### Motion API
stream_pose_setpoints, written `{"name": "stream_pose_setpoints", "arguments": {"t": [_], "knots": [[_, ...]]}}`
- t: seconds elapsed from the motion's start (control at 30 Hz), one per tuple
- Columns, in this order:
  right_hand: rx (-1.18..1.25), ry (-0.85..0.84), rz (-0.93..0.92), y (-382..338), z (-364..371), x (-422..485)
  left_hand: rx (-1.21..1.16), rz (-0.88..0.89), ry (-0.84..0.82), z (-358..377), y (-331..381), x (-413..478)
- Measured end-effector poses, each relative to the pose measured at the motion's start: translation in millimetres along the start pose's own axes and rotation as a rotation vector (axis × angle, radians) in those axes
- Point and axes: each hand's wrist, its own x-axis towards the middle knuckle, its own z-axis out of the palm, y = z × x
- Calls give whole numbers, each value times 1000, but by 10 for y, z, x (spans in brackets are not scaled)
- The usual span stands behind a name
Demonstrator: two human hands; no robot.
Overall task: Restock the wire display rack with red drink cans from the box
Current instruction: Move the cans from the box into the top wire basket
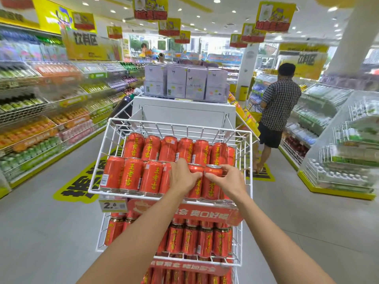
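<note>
- The left hand (183, 177) hides most of a red can (165, 179); its grip cannot be told.
- The wire rack (170, 122) has its lowest cans (184, 277) cut off by the bottom edge.
- The left shelves (41, 111) are blurred, their labels unreadable.
- The small print on the price tag (112, 205) is illegible.

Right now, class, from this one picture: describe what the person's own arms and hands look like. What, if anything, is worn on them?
Both arms are bare from the bottom edge of the frame up to the left hand and the right hand. No sleeve, glove, watch, bracelet or ring shows on either.
</note>
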Motion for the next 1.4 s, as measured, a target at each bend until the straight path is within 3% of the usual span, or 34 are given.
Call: {"name": "stream_pose_setpoints", "arguments": {"t": [0.53,1.4], "knots": [[-65,-133,5,107,99,242,32,16,29,86,37,4],[-207,-139,-14,85,112,310,212,93,33,61,87,-88]]}}
